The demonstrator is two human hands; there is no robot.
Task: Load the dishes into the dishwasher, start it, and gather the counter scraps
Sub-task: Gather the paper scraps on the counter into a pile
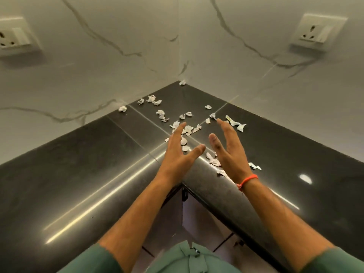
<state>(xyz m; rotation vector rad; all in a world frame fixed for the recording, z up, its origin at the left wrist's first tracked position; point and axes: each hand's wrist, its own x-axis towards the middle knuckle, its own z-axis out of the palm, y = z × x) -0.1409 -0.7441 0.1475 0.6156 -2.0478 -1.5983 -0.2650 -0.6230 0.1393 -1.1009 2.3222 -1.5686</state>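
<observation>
Ideally both spread, empty hands, left hand [177,152] and right hand [228,152], cup the paper scraps [187,131] inward across the counter [88,174], reaching the far corner pieces too.

Both empty hands, left [178,149] and right [226,146], spread above scraps [188,130] on counter [78,164]

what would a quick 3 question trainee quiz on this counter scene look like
1. True or false: both hands are open and hold nothing.
2. Which wrist wears the orange thread? A left, B right
3. Fill in: the paper scraps lie on the black ____.

Key:
1. True; left hand and right hand are spread open above the paper scraps.
2. B; the orange thread is on the right wrist.
3. Countertop.
</observation>
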